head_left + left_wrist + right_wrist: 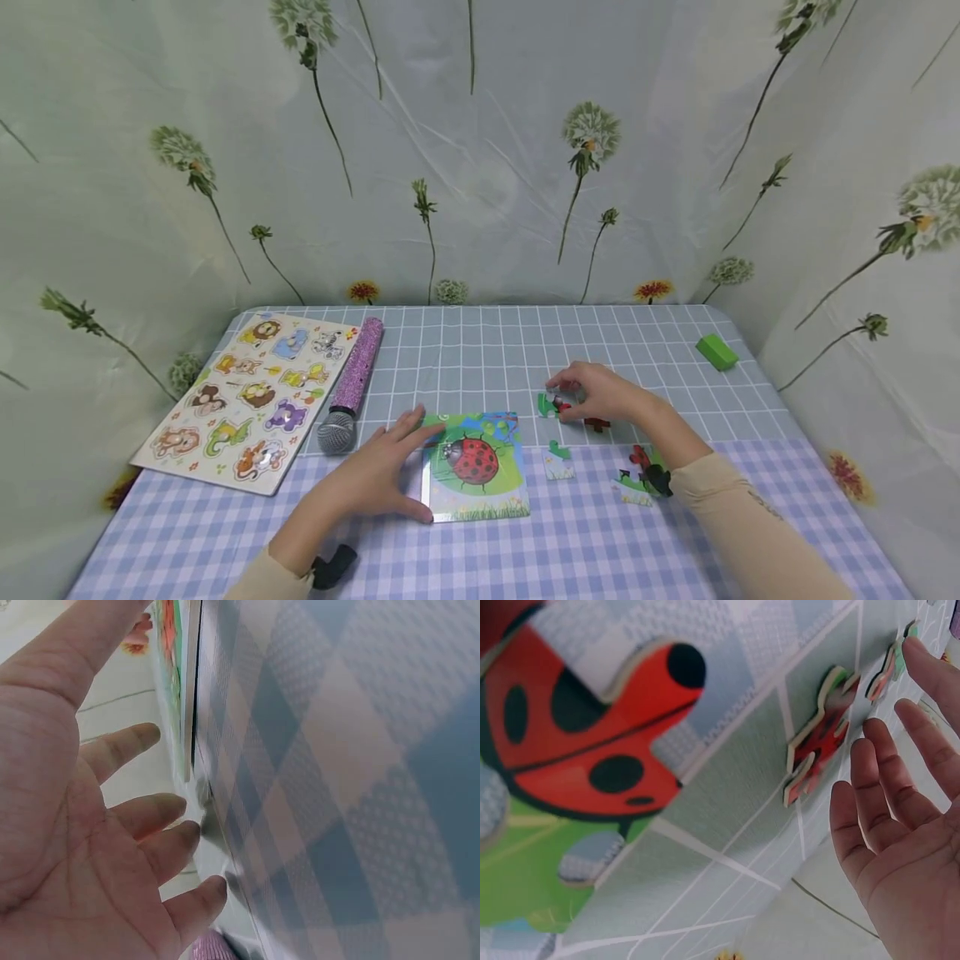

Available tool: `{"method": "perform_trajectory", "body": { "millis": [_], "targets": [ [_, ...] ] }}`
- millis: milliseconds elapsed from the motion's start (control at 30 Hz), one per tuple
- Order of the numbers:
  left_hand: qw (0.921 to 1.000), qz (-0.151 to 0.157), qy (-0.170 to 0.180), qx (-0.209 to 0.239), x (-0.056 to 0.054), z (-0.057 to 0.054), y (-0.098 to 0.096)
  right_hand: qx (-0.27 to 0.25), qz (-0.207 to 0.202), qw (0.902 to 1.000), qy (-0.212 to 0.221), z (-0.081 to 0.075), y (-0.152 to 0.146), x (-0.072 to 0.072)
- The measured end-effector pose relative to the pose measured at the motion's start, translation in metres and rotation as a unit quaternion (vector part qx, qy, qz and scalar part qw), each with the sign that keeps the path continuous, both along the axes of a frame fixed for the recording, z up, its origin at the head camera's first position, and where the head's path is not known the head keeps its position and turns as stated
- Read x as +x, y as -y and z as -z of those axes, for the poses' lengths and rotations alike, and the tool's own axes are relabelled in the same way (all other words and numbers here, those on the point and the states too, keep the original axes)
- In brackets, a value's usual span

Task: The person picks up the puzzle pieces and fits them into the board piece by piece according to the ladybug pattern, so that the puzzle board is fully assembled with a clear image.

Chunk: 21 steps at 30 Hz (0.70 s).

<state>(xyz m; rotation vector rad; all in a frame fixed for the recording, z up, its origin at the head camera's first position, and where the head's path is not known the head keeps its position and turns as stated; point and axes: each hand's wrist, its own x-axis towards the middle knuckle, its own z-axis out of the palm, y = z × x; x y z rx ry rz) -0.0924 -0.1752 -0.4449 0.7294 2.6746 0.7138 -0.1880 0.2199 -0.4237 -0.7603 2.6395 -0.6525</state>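
Observation:
A square ladybug picture board [474, 463] lies flat near the table's middle. At its left side my left hand [381, 471] is spread, thumb by the lower left corner and fingertips by the upper left; in the left wrist view the palm [82, 855] shows nothing held. My right hand [603, 393] hovers with loosely bent fingers over a small green and red jigsaw piece [546, 406]. A dark red piece [597, 425] lies under that hand. Large in the right wrist view is a red ladybug piece [622, 742], away from the fingers.
Between board and right arm lies a flowered jigsaw piece [558, 468]; more pieces [633, 490] sit near the right sleeve. A wooden animal puzzle [251, 392] and a glittery pink microphone [360, 362] lie at left. Back right holds a green block [717, 352].

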Motion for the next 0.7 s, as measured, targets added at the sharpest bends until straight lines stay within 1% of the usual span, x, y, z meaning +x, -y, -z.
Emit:
{"method": "perform_trajectory", "body": {
  "millis": [167,267,333,700],
  "targets": [
    [0.9999,-0.008,0.009,-0.004,0.004,-0.003,0.007,0.012,0.008,0.9999,0.000,0.002,0.001,0.001],
    [0.9998,-0.013,0.014,-0.005,0.006,-0.004,0.008,0.015,0.014,0.9998,0.002,0.004,0.001,0.002],
    [0.9998,-0.014,0.012,-0.007,0.007,-0.004,0.008,0.015,0.017,0.9997,0.001,0.005,0.001,0.001],
    [0.9994,-0.023,0.010,-0.022,0.008,-0.001,0.008,0.003,0.018,0.9998,-0.002,0.011,0.001,0.000]
  ]
}}
